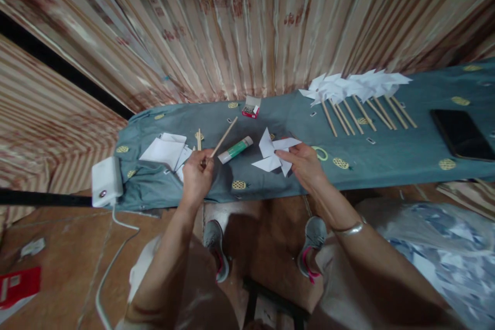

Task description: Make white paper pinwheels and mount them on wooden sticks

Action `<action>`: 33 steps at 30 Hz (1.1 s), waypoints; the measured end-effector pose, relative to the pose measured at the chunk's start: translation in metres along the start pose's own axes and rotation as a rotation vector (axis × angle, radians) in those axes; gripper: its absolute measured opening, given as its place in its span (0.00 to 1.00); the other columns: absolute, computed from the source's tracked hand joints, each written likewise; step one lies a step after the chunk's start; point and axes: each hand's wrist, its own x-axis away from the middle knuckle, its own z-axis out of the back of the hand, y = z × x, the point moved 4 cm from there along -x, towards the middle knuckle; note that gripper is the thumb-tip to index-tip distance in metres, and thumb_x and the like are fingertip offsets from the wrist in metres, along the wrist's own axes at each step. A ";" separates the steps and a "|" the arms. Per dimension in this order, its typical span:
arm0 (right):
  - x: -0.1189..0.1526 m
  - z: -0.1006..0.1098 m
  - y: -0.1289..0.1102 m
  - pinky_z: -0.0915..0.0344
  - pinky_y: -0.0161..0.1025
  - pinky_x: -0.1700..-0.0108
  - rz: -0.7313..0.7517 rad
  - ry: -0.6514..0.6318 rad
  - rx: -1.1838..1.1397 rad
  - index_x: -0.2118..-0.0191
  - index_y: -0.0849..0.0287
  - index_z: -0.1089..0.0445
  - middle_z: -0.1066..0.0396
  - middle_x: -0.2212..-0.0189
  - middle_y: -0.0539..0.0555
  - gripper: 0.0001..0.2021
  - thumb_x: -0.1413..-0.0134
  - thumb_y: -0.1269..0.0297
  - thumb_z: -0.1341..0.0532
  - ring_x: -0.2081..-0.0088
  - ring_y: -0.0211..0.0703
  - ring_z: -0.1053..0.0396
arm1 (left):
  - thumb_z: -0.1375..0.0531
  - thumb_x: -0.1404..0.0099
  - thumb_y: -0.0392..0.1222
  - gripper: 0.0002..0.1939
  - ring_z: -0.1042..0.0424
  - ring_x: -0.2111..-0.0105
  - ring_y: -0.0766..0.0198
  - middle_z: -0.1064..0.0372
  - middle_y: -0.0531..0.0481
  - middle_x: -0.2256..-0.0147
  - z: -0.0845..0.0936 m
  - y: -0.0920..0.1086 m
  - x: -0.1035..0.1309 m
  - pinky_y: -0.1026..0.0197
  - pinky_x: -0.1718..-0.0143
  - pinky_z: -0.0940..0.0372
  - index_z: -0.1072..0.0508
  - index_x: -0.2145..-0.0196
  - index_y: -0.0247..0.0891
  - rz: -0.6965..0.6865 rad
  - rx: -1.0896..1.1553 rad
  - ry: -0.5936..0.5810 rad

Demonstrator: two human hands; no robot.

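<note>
My left hand (pixel 198 172) is closed around the lower end of a thin wooden stick (pixel 225 136), which slants up to the right. In my right hand (pixel 307 164) a white paper pinwheel (pixel 267 150) is pinched near its middle, its blades spread to the left. Between the hands lies a green and white glue stick (pixel 235 149) on the cloth. A small red box of pins or tacks (pixel 250 107) stands open behind it. White paper sheets (pixel 164 150) are stacked left of my left hand, with other wooden sticks (pixel 199 139) close by.
A row of finished-looking pinwheels on sticks (pixel 356 86) lies at the back right. Beyond it is a black phone (pixel 462 133). A white box with a cable (pixel 107 181) sits at the left end of the cloth-covered table (pixel 270 191). Curtains (pixel 247 26) hang behind.
</note>
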 end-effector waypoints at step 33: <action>0.051 -0.005 0.009 0.27 0.36 0.64 -0.116 -0.239 0.269 0.51 0.50 0.27 0.22 0.69 0.46 0.24 0.57 0.69 0.27 0.69 0.38 0.25 | 0.33 0.49 0.37 0.04 0.31 0.76 0.68 0.25 0.51 0.70 -0.090 0.007 0.125 0.66 0.73 0.34 0.18 0.72 0.39 0.632 0.820 -0.099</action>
